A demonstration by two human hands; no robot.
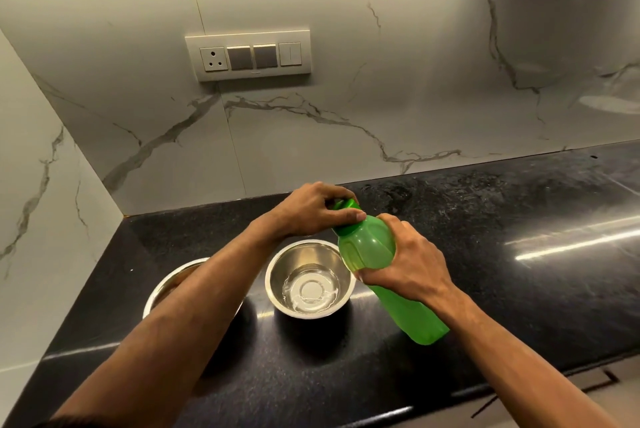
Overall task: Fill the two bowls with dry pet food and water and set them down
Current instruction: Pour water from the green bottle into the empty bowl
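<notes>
While your forearms reach in from six o'clock, your right hand (412, 268) is wrapped tight round the middle of the green bottle (377, 254), holding it off the black table (519, 254) and tilted, base toward five o'clock and neck toward eleven. I'd say that grip is there to brace it. Just past it, your left hand (311, 209) is closed over the green cap (344, 206), fingers pinched round the rim, so you look to be twisting it; on or off, I can't tell.

Directly below the bottle's shoulder, at its seven o'clock, sits the steel bowl (310, 277), shiny and round, with clear water pooled shallow in the bottom. It stands right where a pour would land. At its nine o'clock is the second bowl (173, 280), just beside it and mostly hidden under your left forearm; something brownish shows inside, possibly the dry food, but I can't be sure.

Further off at twelve o'clock, the marble wall carries a switch plate (248, 53).
</notes>
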